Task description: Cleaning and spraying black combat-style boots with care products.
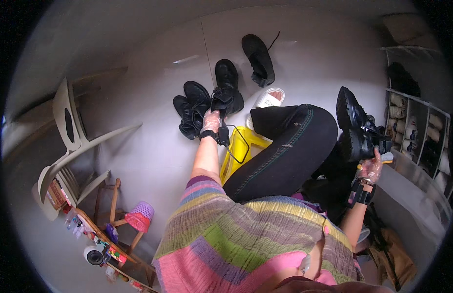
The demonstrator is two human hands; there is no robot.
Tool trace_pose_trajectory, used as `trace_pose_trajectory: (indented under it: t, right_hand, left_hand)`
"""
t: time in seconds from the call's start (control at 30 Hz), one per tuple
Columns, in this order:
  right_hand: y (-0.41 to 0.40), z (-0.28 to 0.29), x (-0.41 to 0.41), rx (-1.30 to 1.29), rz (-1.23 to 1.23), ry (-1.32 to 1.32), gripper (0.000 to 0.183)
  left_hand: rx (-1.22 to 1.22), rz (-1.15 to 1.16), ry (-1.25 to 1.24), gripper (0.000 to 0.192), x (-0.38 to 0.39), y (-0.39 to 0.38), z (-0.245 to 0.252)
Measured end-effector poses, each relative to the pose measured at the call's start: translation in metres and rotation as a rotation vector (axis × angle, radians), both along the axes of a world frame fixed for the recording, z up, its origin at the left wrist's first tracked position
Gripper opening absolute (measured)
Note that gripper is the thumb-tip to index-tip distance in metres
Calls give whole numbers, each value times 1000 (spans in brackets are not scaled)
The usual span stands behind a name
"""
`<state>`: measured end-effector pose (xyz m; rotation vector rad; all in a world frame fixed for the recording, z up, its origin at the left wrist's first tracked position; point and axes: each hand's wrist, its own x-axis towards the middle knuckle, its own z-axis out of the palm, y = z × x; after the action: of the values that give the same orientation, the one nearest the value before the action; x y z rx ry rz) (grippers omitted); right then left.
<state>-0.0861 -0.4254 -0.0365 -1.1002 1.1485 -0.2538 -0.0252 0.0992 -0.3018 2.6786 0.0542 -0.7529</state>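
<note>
A clear plastic glove covers my left hand (212,122), which grips the top of a black lace-up ankle boot (226,75) over the floor. Right beside it stands a pair of black lace-up boots (193,108). Farther out lies a single black shoe (258,58) with a loose lace. Off to my right, my right hand (371,169), also gloved, holds a glossy black boot (352,126) with a thick ridged sole, its toe pointing away. A brush with pale bristles and yellow parts (387,158) shows at the same hand; whether the fingers grip it is unclear.
A yellow plastic stool (235,152) is by my bent leg, near my white slide sandal (270,98). A shoe rack (413,98) and clear plastic bin (413,186) stand right. A pale plastic chair (74,146) and cluttered wooden table (89,223) are left.
</note>
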Motion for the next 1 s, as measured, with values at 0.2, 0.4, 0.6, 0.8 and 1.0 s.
trace_pose_trajectory:
  t: [0.2,0.4,0.6,0.8,1.0]
  right_hand:
    - [7,3,3,-97,-55,92,21]
    - [20,10,12,-136,-115,95,23]
    - [18,-5,7,-352,-55,37,23]
    - [4,-28,-12,-843,46,-69,32]
    - [9,-6,-9,-792,108,91,41]
  left_hand:
    - [-628,906,93,38,40,-47,61]
    - [-483,356,-556,63,105,-97,107]
    - [-432,447,13,61,174,-146,58]
    - [-325,645,76,39,186,-186,45]
    - [-302,339,-160,23,198,-214,15]
